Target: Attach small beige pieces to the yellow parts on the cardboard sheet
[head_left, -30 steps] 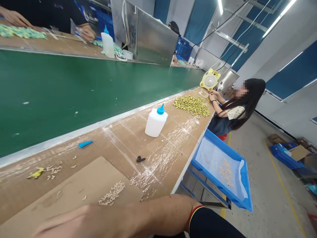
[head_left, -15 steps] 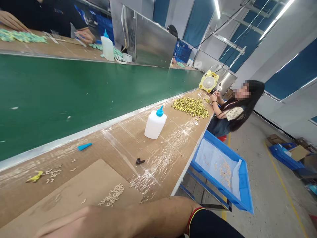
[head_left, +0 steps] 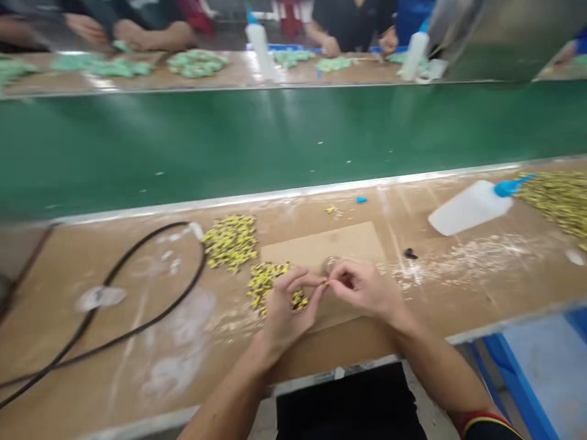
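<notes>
1. Both hands meet over the desk, fingertips drawn in narrow around a small yellow piece. The left hand appears to pinch it; the right hand is brought up to it, but I cannot tell whether it grips too.
2. The likeliest trouble, I judge, is a slip: something so small, held only by the tips, could spring away if squeezed unevenly, or bend or break if pressed hard.
3. The near pile of yellow-and-dark pieces lies right beside the left hand. A sideways wrist movement could scatter it, or push it into the far pile, mixing the two.
4. A dropped piece could land on the cardboard sheet or be lost among the pale bits to the right.
5. A wide swing of the right arm might knock the white bottle; its blue nozzle overlaps the right-hand heap in this view.
6. On the left, the looped black cable nears the far pile; a tug could drag pieces along.
7. Brands and writing: none readable. No lettering can be made out on the bottle or the blue cap, and the opposite side is blurred.
</notes>
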Tool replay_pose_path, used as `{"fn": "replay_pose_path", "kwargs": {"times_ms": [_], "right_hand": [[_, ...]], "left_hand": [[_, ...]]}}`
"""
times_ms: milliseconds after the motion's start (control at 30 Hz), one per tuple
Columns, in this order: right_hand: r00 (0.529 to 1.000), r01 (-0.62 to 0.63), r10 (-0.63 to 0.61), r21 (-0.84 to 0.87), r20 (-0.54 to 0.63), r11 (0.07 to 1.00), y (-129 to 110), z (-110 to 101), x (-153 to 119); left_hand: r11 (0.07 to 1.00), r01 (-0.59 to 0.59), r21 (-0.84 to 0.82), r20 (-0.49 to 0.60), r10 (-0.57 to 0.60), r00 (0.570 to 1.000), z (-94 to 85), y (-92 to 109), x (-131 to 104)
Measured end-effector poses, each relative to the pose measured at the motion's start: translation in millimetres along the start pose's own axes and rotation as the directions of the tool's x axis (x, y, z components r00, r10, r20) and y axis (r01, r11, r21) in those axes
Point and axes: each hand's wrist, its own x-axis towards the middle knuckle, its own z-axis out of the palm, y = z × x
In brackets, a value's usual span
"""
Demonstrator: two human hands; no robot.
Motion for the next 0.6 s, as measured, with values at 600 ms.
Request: {"fn": "replay_pose_path", "kwargs": {"times_ms": [600], "right_hand": [[0.999,0.032,-0.033,-0.024,-0.024,0.999,-7.8,7.1,-2.7]], "left_hand": [[0.999,0.028,-0.021,0.103,-0.026,0.994,-6.2,11.2,13.5]]}}
